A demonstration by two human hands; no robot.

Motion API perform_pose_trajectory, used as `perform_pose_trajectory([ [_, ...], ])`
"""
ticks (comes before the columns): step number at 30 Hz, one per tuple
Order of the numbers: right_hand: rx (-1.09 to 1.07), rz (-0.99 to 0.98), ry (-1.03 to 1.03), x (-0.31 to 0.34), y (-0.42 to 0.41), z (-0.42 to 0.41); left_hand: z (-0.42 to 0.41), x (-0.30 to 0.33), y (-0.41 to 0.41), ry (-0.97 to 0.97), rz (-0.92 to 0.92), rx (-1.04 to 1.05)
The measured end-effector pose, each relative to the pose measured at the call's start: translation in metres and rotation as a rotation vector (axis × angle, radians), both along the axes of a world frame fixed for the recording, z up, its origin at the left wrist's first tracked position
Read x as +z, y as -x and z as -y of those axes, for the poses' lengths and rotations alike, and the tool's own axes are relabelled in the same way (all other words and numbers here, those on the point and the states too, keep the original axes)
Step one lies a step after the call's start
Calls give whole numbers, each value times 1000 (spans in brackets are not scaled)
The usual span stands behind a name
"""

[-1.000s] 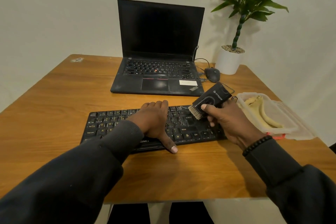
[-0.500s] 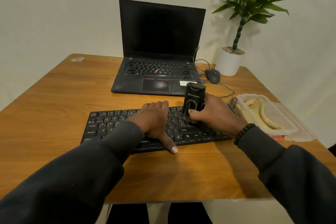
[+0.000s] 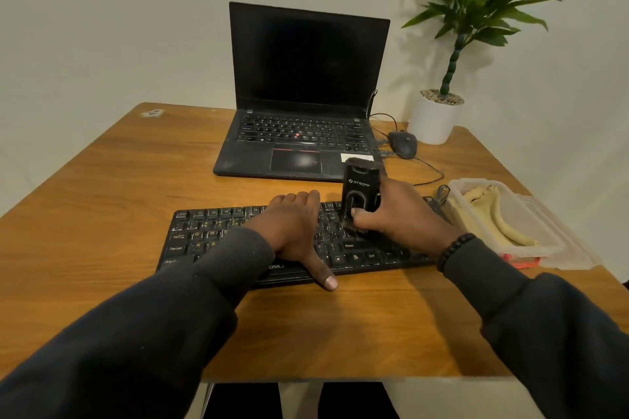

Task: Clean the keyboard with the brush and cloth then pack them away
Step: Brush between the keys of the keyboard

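Observation:
A black keyboard (image 3: 211, 231) lies across the wooden table (image 3: 102, 180) in front of me. My left hand (image 3: 292, 228) rests flat on its middle keys, fingers straight, thumb on the table at the front edge. My right hand (image 3: 398, 214) grips a black brush (image 3: 360, 187) upright, bristles down on the keys right of centre. A yellow cloth (image 3: 493, 211) lies inside a clear plastic box (image 3: 544, 241) at the right of the keyboard.
An open black laptop (image 3: 299, 105) stands behind the keyboard. A black mouse (image 3: 403, 143) with its cable and a potted plant (image 3: 439, 116) sit at the back right. The table's front edge is close to my body.
My right hand swung the brush from a tilted pose above the keyboard's right end to upright, bristles on the keys. The left hand stayed put.

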State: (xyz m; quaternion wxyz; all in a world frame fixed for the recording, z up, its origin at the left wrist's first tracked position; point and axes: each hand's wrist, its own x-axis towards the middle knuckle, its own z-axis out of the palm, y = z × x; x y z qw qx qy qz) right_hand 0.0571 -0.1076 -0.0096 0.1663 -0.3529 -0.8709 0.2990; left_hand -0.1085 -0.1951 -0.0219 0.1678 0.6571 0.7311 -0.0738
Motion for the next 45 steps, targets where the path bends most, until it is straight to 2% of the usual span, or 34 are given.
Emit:
perform_pose_trajectory([
  [6, 108, 139, -20, 17, -25, 6, 0, -1, 1, -11, 3, -9],
  [10, 31, 33, -78, 13, -21, 10, -1, -2, 2, -14, 7, 0],
  [15, 66, 51, -69, 7, -20, 20, 0, -3, 2, -17, 3, -2],
  [22, -178, -216, 243, -19, -36, 20, -1, -3, 2, -14, 17, -1],
  [30, -299, -419, 349, -32, -31, 25, 1, -5, 2, -27, 10, -10],
  [35, -321, -348, 286, -34, -26, 26, 0, -7, 4, -42, 30, -8],
  [45, -346, -355, 280, -31, -25, 29, 1, -6, 4, -41, 37, -10],
])
